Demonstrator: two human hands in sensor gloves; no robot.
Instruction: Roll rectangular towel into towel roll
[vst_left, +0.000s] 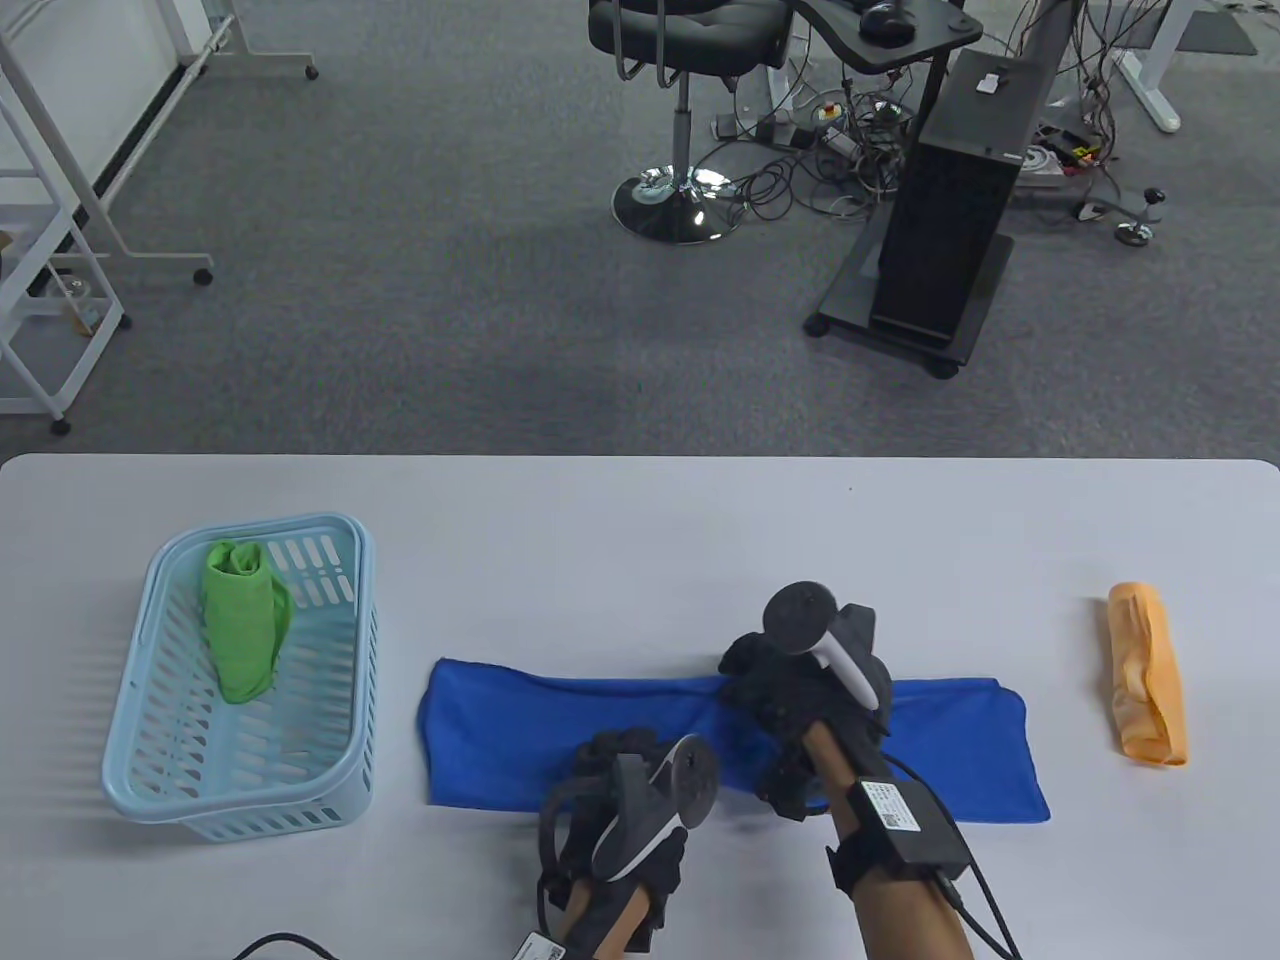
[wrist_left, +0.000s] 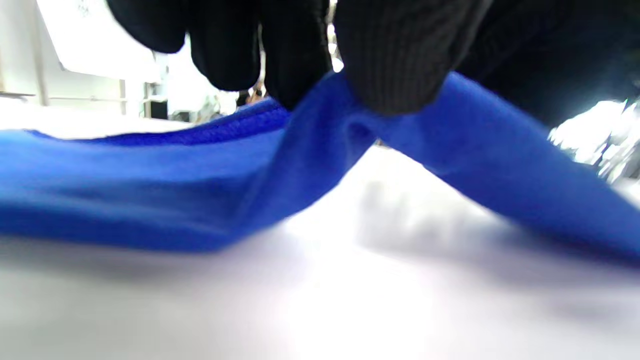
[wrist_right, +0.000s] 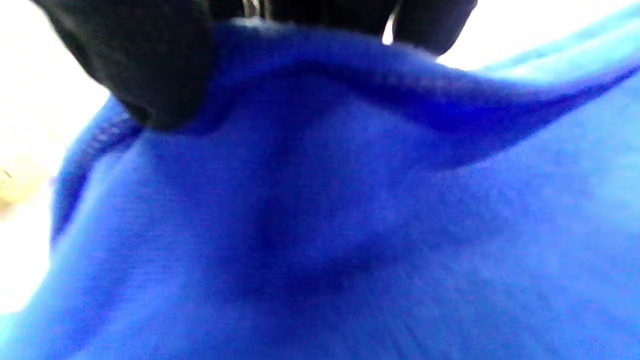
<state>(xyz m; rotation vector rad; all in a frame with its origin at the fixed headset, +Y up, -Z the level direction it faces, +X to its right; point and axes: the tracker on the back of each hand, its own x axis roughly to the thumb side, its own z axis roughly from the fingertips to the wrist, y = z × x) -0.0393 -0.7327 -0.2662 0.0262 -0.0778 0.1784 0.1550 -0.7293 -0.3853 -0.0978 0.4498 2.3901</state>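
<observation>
The blue towel (vst_left: 600, 725) lies as a long folded strip across the near middle of the white table (vst_left: 640, 520), between the light blue basket (vst_left: 150, 760) on the left and an orange towel roll (vst_left: 1148, 672) well off to the right. The left hand (vst_left: 625, 800) sits at the strip's near edge; the left wrist view shows its fingers (wrist_left: 395, 60) closed in a pinch on that edge, lifting it off the table into a small peak. The right hand (vst_left: 805, 690) is on the far edge near the middle, and the right wrist view shows its fingertips (wrist_right: 150, 65) closed over a raised fold of the cloth. This looks like straightening or folding before any rolling begins. To do it well, both pinches should take the full thickness of the layers and move together, keeping the long edges parallel so the later roll does not cone. Counted: one blue towel flat, one green roll (vst_left: 243, 620) in the basket, one orange roll, one basket, two hands
</observation>
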